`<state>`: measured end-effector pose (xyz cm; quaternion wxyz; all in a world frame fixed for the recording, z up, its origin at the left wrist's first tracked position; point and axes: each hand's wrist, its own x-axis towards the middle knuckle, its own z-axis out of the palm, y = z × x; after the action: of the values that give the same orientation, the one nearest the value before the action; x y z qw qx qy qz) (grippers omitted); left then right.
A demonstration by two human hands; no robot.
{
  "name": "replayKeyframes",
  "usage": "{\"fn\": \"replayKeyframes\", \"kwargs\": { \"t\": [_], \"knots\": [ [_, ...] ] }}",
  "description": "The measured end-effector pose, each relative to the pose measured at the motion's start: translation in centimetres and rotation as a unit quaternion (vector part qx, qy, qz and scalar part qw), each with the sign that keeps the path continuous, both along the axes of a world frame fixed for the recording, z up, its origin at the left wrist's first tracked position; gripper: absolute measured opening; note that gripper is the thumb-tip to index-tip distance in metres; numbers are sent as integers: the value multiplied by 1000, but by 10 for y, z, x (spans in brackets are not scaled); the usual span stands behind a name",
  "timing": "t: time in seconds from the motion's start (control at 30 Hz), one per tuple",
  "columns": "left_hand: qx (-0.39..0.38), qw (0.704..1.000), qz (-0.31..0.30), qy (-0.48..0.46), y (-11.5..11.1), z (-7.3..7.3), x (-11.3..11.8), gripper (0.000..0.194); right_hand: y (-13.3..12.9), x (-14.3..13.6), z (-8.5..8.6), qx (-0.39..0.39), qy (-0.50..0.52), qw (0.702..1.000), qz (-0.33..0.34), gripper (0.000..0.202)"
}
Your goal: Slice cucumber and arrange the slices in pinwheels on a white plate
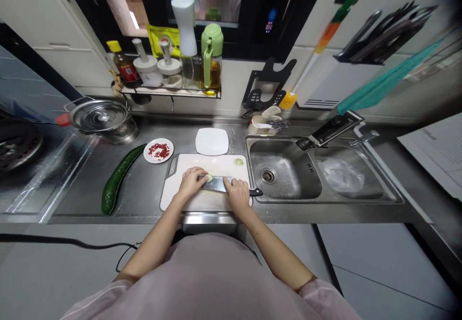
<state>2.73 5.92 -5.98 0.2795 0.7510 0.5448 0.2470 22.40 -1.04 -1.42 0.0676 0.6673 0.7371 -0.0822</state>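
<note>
On the white cutting board [195, 202], my right hand [238, 196] is closed round a kitchen knife [217, 184], its index finger along the top of the broad blade. The blade points left, and its black handle sticks out past the board's right edge. My left hand [192, 184] bends its fingers on a small pale green vegetable piece [209, 178] at the blade's tip; its exact kind cannot be made out. Chopped light green bits [238, 161] lie in a small heap at the board's upper right corner.
A white square plate [211, 141] stands behind the board. To the left are a round plate with chopped red pieces [159, 150], a long green cucumber-like vegetable [121, 180] and a lidded steel pot [108, 120]. Right of the board is a double sink [288, 197].
</note>
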Motion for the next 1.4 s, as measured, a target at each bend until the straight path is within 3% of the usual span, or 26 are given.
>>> {"fn": "replayKeyframes", "kwargs": {
  "t": [0.13,0.3,0.53,0.83,1.07,1.27,1.4],
  "knots": [
    [-50,995,47,-77,7,-11,3,17,0,4,-1,-22,-9,1000,-6,46],
    [-138,950,214,-179,32,-32,-8,24,0,9,-4,-31,-17,999,-20,45],
    [-140,931,319,-107,60,-43,-31,20,-1,16,-9,-22,-16,999,-44,44],
    [-113,935,334,25,86,-39,-38,20,-2,20,-9,-37,-17,997,-63,45],
    [-86,942,312,88,86,-38,-42,25,0,20,-10,-40,-12,997,-66,43],
    [-71,945,306,95,80,-37,-40,25,3,16,-8,-42,0,996,-75,41],
    [-51,934,352,23,77,-35,-42,27,3,15,-8,-45,21,994,-93,38]
  ]
}}
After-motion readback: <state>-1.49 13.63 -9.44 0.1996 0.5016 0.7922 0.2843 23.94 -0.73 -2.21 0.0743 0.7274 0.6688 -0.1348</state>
